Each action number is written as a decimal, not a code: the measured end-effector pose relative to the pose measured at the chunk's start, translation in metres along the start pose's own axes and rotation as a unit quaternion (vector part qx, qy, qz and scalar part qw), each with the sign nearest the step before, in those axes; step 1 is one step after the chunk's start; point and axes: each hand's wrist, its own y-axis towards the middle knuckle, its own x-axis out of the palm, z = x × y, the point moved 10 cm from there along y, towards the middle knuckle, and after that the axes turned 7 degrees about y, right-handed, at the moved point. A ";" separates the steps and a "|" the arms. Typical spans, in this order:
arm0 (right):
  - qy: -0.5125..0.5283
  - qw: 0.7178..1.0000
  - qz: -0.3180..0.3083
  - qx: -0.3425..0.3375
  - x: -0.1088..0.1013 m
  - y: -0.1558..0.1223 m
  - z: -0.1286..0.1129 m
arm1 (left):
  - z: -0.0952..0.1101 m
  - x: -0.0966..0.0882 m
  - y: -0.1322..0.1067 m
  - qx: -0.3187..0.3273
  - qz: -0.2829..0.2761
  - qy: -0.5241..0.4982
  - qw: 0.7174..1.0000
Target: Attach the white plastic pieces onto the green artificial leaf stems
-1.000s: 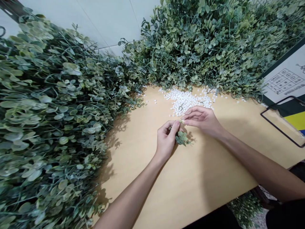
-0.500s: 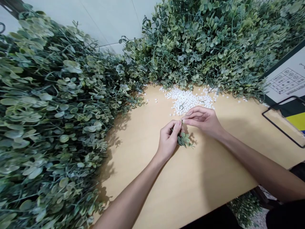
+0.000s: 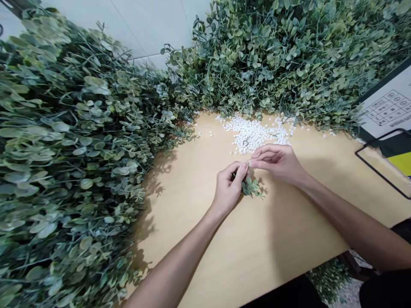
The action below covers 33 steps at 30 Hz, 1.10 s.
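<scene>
My left hand (image 3: 228, 185) is closed around a small artificial leaf sprig (image 3: 252, 187), whose leaves hang out below the fingers over the table. The sprig's stem end sticks up between thumb and forefinger. My right hand (image 3: 278, 161) meets it there, thumb and fingertips pinched at the stem end. Whatever sits between the right fingertips is too small to make out. Just beyond both hands lies a spread of small white plastic pieces (image 3: 253, 132), with a couple of thin dark green bits among them.
Artificial foliage (image 3: 80, 149) is heaped high along the left, and more foliage (image 3: 272, 64) lines the back against the pale wall (image 3: 154, 25). At right stand a printed board (image 3: 388, 107) and a black wire frame (image 3: 382, 171) on the wooden table (image 3: 205, 252).
Both hands stay together at the stem end and have shifted very slightly to the right in view. The sprig moves with them; the grips look the same.
</scene>
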 end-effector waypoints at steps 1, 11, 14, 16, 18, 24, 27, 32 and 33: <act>-0.001 1.000 -0.003 0.000 0.000 0.000 0.000 | 0.000 0.000 0.000 0.001 -0.001 0.004 1.000; -0.006 1.000 -0.009 0.017 -0.001 0.000 0.007 | -0.002 -0.001 -0.001 0.001 0.006 0.016 1.000; -0.003 1.000 -0.014 0.018 0.000 -0.001 0.009 | 0.000 -0.001 -0.001 0.006 0.006 0.022 1.000; -0.001 1.000 -0.016 0.020 0.001 -0.001 0.009 | 0.001 -0.001 -0.001 0.009 0.003 0.023 1.000; 0.004 1.000 -0.014 0.023 0.002 -0.001 0.009 | 0.000 0.000 -0.001 0.008 -0.002 0.017 1.000; 0.059 0.998 -0.003 0.029 0.005 0.001 0.004 | -0.010 0.000 0.001 -0.010 0.009 -0.049 0.999; 0.041 0.995 0.086 0.017 -0.020 0.003 0.002 | -0.017 -0.001 0.002 -0.036 0.028 -0.099 0.994; 0.019 0.968 0.246 -0.055 -0.069 0.001 -0.016 | -0.025 0.000 0.002 -0.093 0.054 -0.198 0.974; 0.011 0.967 0.243 -0.071 -0.070 0.002 -0.021 | -0.025 0.000 0.003 -0.096 0.061 -0.220 0.969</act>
